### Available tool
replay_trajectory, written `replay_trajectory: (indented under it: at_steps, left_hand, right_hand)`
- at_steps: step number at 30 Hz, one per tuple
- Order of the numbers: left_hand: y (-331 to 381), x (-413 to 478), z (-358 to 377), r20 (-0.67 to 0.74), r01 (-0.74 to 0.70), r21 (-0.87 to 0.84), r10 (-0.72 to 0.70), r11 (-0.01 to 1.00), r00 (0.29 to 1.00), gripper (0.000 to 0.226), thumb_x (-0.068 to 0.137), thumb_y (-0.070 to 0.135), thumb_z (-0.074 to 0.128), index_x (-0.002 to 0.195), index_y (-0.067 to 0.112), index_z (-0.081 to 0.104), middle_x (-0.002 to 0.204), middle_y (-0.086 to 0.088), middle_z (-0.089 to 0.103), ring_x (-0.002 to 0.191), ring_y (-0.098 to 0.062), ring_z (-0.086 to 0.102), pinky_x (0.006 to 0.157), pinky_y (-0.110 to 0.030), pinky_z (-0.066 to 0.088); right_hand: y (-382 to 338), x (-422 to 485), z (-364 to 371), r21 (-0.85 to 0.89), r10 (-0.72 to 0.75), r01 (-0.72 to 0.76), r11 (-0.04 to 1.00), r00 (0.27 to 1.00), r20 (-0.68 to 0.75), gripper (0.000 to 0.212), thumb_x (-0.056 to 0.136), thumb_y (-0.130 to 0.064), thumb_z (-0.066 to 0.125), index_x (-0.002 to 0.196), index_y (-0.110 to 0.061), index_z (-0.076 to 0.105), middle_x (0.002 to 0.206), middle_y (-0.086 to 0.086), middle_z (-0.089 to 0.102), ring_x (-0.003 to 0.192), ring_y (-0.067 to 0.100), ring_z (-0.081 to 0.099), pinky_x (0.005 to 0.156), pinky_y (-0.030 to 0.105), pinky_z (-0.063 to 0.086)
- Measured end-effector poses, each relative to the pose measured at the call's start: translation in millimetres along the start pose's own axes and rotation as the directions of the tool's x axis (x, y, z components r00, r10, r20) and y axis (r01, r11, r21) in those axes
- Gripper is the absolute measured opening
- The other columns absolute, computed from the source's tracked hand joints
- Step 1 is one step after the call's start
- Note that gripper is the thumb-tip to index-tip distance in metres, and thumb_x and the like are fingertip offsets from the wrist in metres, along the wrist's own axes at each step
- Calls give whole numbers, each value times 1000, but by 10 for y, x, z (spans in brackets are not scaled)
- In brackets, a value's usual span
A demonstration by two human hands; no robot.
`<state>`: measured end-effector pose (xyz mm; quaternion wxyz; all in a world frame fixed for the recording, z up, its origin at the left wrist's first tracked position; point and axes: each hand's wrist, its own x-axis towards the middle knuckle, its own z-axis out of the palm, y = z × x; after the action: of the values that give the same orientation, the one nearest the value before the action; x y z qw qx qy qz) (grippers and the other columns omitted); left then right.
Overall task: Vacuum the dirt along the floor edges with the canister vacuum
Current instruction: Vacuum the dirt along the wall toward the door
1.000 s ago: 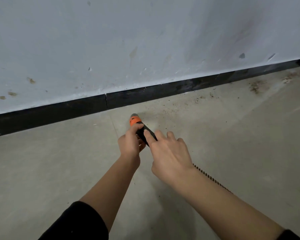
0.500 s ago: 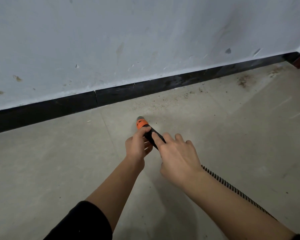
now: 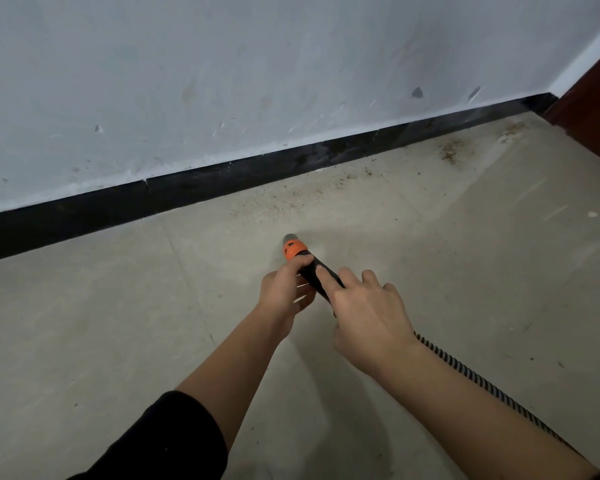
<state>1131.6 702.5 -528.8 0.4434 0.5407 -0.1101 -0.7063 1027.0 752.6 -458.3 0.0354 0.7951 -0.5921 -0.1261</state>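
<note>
A black vacuum wand with an orange collar and grey tip (image 3: 293, 248) points down at the concrete floor, a short way out from the black baseboard (image 3: 222, 181). My left hand (image 3: 284, 291) grips the wand just behind the orange collar. My right hand (image 3: 364, 317) holds the wand further back, with its index finger laid along the top. A black ribbed hose (image 3: 471, 374) trails from under my right wrist to the lower right. Brown dirt specks (image 3: 291, 199) lie along the baseboard beyond the tip. The canister is out of view.
A scuffed white wall (image 3: 257, 81) rises above the baseboard. A thicker dirt patch (image 3: 451, 152) lies near the far right corner, beside a dark red-brown door frame (image 3: 593, 109). A tile seam (image 3: 184, 268) runs across the floor left of my arms.
The view has shifted right along the wall, bringing the corner and door frame into sight. Both hands keep the same hold on the wand, and the tip stays pointed at the floor.
</note>
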Motion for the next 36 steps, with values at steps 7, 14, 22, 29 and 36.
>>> replay_trajectory:
  at_steps: [7, 14, 22, 29, 36]
  left_hand:
    - [-173, -14, 166, 26, 13, 21, -14, 1000, 1000, 19, 87, 23, 67, 97, 6, 66, 88, -9, 69, 77, -20, 64, 70, -28, 53]
    - [-405, -201, 339, 4, 55, 4, -55, 998, 998, 16, 84, 21, 69, 90, 6, 65, 72, -5, 66, 61, -15, 60, 63, -26, 51]
    - [-466, -492, 179, -144, 25, -87, -38, 996, 989, 14, 81, 18, 69, 79, 5, 63, 52, 0, 57, 58, -18, 56, 60, -28, 49]
    - [-335, -589, -123, -250, -56, -122, 24, 991, 968, 16, 82, 16, 69, 81, 2, 62, 72, -9, 60, 65, -21, 57, 64, -31, 49]
    - [-357, -629, -230, -396, -143, -178, 62, 974, 916, 17, 79, 18, 67, 73, 5, 57, 78, -12, 54, 71, -24, 52, 61, -33, 44]
  right_hand:
    - [177, -133, 56, 0, 26, -26, 1000, 1000, 13, 81, 86, -16, 57, 151, -22, 9, 124, 3, 44, 108, 27, 45, 76, 37, 38]
    - [293, -435, 28, -7, 60, -60, 998, 998, 34, 76, 86, -14, 54, 150, -22, 13, 125, 3, 44, 109, 29, 44, 73, 37, 31]
    - [119, -616, -34, 13, -29, 29, 1000, 999, 25, 76, 86, -14, 55, 150, -22, 14, 124, 3, 44, 106, 29, 44, 71, 36, 30]
    - [-148, -508, -69, 43, -126, 126, 991, 992, 0, 74, 88, -15, 54, 150, -22, 13, 126, 4, 44, 106, 29, 45, 71, 37, 31]
    - [-313, -486, -95, 61, -199, 199, 978, 980, -5, 76, 86, -15, 55, 150, -22, 14, 127, 4, 43, 107, 29, 44, 73, 37, 32]
